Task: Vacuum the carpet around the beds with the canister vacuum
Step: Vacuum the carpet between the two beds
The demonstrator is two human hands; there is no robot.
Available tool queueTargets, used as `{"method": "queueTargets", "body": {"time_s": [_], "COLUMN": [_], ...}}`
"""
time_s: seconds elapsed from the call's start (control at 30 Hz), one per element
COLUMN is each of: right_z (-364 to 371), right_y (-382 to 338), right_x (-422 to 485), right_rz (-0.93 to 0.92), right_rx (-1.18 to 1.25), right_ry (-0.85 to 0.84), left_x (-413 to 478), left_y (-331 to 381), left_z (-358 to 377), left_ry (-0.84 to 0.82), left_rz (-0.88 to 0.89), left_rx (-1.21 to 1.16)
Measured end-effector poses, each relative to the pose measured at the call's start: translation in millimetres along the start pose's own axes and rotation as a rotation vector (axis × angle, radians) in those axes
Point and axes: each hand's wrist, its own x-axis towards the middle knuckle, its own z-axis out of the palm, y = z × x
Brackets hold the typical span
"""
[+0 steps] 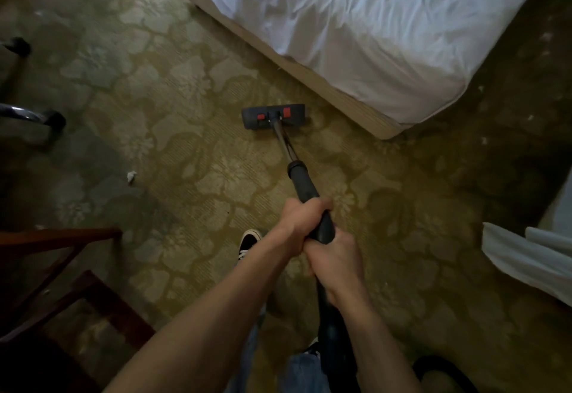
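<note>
The vacuum's dark floor head (pixel 273 117), with two red tabs, lies flat on the patterned olive carpet (pixel 198 176) close to the corner of a bed (pixel 371 21) covered in a white sheet. A black wand (pixel 301 176) runs from the head back to me. My left hand (pixel 301 221) grips the wand higher up. My right hand (pixel 335 261) grips it just behind, touching the left. The hose drops away between my arms, and the canister is hidden.
A white scrap of litter (pixel 131 176) lies on the carpet at left. Dark wooden furniture legs (pixel 77 269) stand at lower left. Chair castors (pixel 55 120) sit at far left. White bedding of a second bed (pixel 526 256) hangs at right. My shoe (pixel 249 244) is below the hands.
</note>
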Motion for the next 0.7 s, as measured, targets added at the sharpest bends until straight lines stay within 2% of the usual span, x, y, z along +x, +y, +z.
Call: {"method": "queueTargets", "body": {"time_s": [0.43,0.7], "right_z": [47.8,79.7], "right_y": [-84.5,-120.7], "right_x": [66.3,111.6], "right_rz": [-0.014,-0.029], "right_rx": [0.010,0.068], "right_ry": [0.048,0.119], "left_x": [68.6,109.5], "left_y": [87.0,138.7], "left_z": [-41.9,-57.6], "left_ry": [-0.015,-0.011], "left_rz": [0.020,0.035], "left_rx": [-0.018,0.079]}}
